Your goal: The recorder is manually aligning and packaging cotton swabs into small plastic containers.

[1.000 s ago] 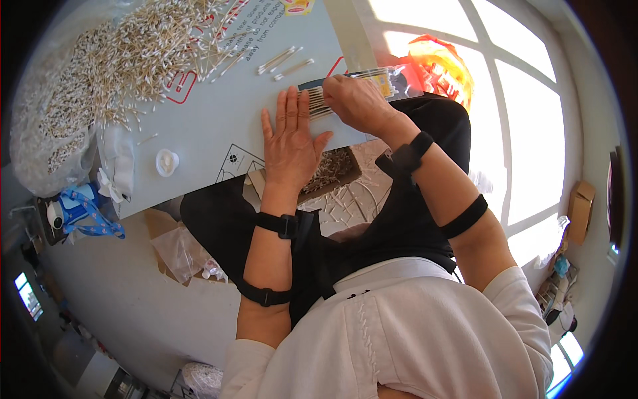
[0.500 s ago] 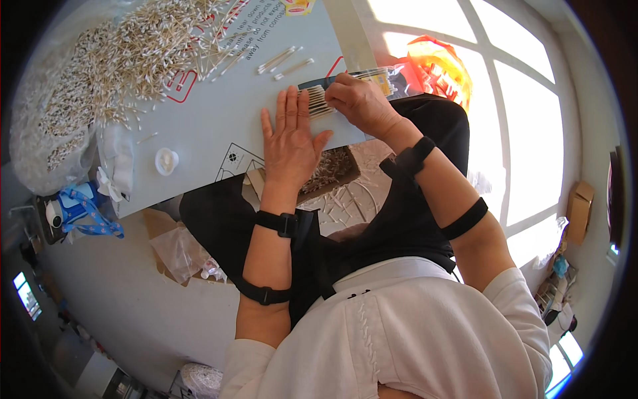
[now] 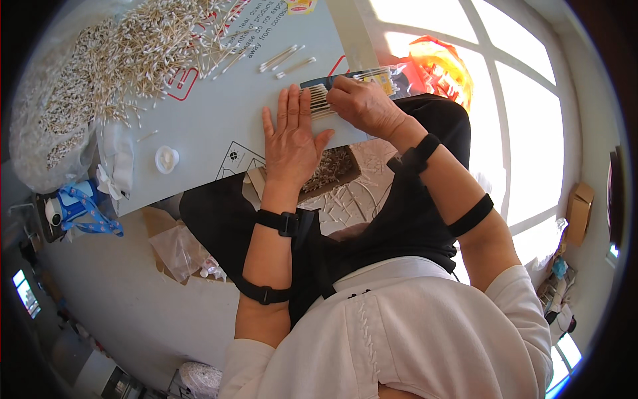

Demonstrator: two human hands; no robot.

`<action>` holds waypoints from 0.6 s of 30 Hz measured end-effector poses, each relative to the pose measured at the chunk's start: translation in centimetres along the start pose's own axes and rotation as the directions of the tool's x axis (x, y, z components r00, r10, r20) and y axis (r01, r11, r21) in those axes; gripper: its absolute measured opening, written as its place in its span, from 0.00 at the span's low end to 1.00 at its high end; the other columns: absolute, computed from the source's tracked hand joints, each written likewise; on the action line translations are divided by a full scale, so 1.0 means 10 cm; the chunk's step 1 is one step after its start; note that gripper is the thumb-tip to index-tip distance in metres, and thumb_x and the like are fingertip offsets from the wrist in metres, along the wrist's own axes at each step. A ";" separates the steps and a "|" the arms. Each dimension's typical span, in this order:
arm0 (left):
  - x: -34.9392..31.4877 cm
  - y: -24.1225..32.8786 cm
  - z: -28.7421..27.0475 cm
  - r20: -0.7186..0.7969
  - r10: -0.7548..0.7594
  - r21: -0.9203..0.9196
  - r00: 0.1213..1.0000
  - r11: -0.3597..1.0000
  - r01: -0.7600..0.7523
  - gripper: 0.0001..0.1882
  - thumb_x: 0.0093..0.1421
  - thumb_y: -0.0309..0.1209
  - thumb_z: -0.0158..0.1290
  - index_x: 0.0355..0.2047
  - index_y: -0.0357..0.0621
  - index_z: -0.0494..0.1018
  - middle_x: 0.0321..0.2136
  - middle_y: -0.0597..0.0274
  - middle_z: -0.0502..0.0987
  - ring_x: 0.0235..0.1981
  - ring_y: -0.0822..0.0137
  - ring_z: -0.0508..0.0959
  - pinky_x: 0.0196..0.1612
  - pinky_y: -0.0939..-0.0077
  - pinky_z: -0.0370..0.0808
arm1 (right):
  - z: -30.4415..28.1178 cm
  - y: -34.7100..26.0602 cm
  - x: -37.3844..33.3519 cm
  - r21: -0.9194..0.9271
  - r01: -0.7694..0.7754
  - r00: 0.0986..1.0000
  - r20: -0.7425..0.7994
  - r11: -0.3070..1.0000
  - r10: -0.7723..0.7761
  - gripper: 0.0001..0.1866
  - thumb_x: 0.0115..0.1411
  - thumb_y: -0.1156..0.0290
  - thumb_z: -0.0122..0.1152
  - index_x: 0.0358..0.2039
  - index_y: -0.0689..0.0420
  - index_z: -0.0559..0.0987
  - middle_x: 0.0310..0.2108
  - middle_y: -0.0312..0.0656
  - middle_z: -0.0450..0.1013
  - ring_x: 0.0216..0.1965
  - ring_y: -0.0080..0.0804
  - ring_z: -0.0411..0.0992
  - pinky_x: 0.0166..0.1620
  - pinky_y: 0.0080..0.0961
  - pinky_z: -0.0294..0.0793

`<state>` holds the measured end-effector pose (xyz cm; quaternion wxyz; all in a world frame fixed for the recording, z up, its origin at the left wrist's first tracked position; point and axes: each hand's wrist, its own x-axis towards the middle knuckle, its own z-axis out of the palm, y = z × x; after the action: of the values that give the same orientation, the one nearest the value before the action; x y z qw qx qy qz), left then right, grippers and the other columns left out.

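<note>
Row of swabs: the wooden-stick swabs [image 3: 320, 102] lie side by side on the counter [image 3: 206, 126] near its front edge, between the two hands; a dark strip [image 3: 314, 82] shows just beyond them.
Left hand: the left hand [image 3: 289, 143] lies flat across the row's left end, fingers straight and close together, thumb spread away; the grip is unclosed, and I take the flat palm as a way to keep round sticks from rolling.
Right hand: the right hand [image 3: 364, 106] is bent over the row's right end, fingers curled; its fingertips are hidden from me, so I cannot tell whether this grip is clamped on a stick or only resting against them.
Packet: a clear packet with a yellow label [image 3: 381, 80] lies just beyond the right hand, partly covered by it, near an orange bag [image 3: 458, 73].
Swab heap: the big loose heap [image 3: 133, 60] sits at the far left, probably to leave working room in front; a few stray swabs [image 3: 280, 58] and a small white dish [image 3: 167, 160] lie apart.
Carton: an open carton [image 3: 335, 186] of swabs stands below the counter's edge, perhaps placed there to catch some.
Since a second ago: the right hand has slid slightly rightward and toward the body, baring more of the yellow label; the left has hardly stirred.
</note>
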<state>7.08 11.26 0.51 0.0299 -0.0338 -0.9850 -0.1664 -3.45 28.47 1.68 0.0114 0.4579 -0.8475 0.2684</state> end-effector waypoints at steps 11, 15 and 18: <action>0.00 0.00 0.00 -0.004 -0.003 -0.015 1.000 1.000 0.003 0.44 0.61 0.48 0.54 0.70 0.44 0.49 0.71 0.56 0.50 0.73 0.58 0.47 0.70 0.46 0.41 | 0.04 0.01 0.12 -0.138 -0.044 0.985 0.161 0.989 0.066 0.06 0.53 0.73 0.57 0.29 0.62 0.72 0.32 0.48 0.73 0.32 0.49 0.76 0.37 0.41 0.77; -0.01 -0.01 0.02 -0.010 0.003 -0.004 1.000 1.000 -0.003 0.43 0.62 0.49 0.53 0.70 0.44 0.48 0.71 0.57 0.49 0.73 0.58 0.47 0.70 0.46 0.41 | 0.02 0.07 0.19 0.087 -0.237 0.961 0.168 0.968 0.221 0.07 0.50 0.74 0.61 0.29 0.61 0.73 0.25 0.47 0.73 0.28 0.46 0.74 0.31 0.40 0.73; 0.00 -0.01 0.02 -0.009 0.006 0.001 1.000 1.000 -0.006 0.43 0.62 0.49 0.52 0.70 0.44 0.48 0.71 0.56 0.49 0.73 0.58 0.47 0.70 0.45 0.41 | 0.01 0.06 0.23 0.178 -0.399 0.909 0.203 0.899 0.363 0.08 0.48 0.75 0.63 0.30 0.61 0.75 0.23 0.46 0.74 0.27 0.44 0.75 0.31 0.36 0.72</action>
<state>7.09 11.27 0.26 0.0350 -0.0361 -0.9849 -0.1659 -5.23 26.88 1.91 -0.1612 0.3016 -0.8847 0.3168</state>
